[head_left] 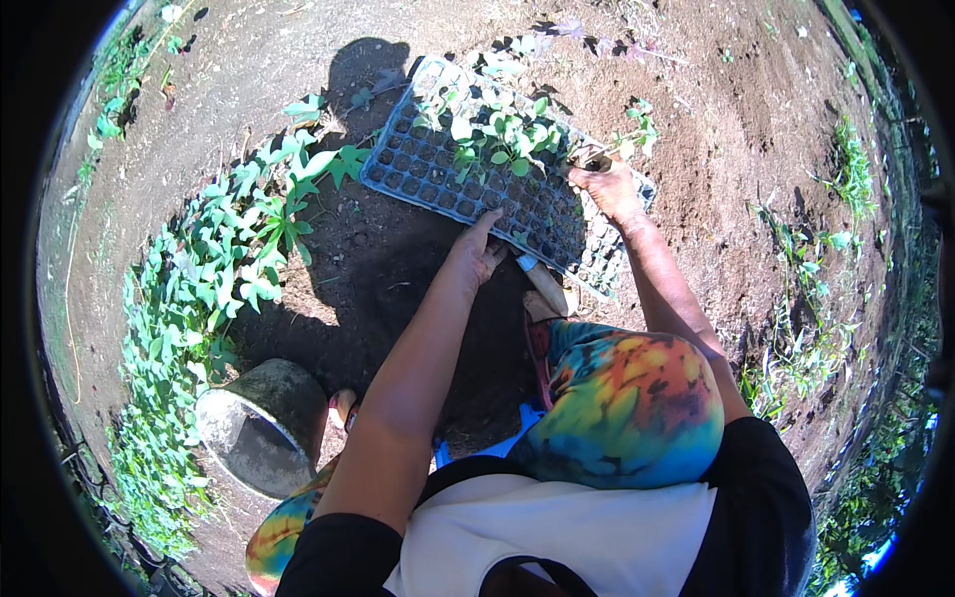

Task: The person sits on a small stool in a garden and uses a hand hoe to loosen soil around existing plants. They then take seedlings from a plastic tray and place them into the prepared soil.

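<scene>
A blue-rimmed seedling tray (430,197) with many small soil-filled cells is tilted in front of me. Leafy green seedlings (512,134) stand in its middle and far part. My left hand (479,249) grips the tray's near edge, thumb on top and fingers beneath. At the tray's right part, my right hand (609,189) has its fingers drawn together over the cells. Whatever lies between those fingertips is too small to make out. Just beyond them is a small leafy sprig (639,129). Below the tray's near edge shows a pale cylindrical handle-like piece (542,281), partly hidden.
A worn, dirt-streaked bucket (274,423) lies tipped at my lower left. Broad-leaved vines (189,289) spread along the left side. Blue plastic (497,443) shows between my legs. Bare brown soil (726,149) surrounds the tray, with grass and weeds (796,318) at the right.
</scene>
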Demonstrator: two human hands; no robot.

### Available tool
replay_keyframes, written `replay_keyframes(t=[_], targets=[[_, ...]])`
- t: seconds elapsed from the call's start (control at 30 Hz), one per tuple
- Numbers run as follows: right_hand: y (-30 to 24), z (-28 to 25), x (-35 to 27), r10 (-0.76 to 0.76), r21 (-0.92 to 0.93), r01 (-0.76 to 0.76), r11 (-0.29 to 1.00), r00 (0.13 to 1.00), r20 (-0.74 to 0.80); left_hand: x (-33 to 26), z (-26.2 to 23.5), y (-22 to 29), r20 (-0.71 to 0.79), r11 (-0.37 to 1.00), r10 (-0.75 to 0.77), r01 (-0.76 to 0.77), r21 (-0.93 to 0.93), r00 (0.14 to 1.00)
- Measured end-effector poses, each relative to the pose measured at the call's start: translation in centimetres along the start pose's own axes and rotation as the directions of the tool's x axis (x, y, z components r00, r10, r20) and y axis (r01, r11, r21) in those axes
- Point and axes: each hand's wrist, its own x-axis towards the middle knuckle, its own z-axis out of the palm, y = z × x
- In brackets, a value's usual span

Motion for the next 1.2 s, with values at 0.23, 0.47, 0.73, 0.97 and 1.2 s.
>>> replay_keyframes(t=[0.23,0.47,0.73,0.97,1.2], targets=[[-10.7,3.7,-2.7,0.063,-0.386,0.13,0.913,0.891,0.449,-13.6,-5.1,1.4,0.108,0.855,0.332,-0.347,0.384,0.937],[-20.1,12.2,-6.7,0.118,-0.508,0.389,0.769,0.694,0.71,-22.4,-4.5,6.3,0.361,0.822,0.506,-0.565,0.073,0.783],[-17.5,21.6,-11.6,-0.16,-0.365,0.491,0.791,0.742,0.651,-20.7,-13.1,6.5,0.072,0.727,0.671,-0.674,0.129,0.738],[-10.1,24.5,-15.6,-0.218,-0.214,0.348,0.913,0.858,0.466,-19.0,-17.3,3.6,-0.015,0.774,0.609,-0.59,0.23,0.793],[-6.8,23.2,-17.6,-0.118,-0.268,0.288,0.919,0.851,0.511,-18.2,-17.7,-0.3,0.03,0.785,0.557,-0.538,0.308,0.83]])
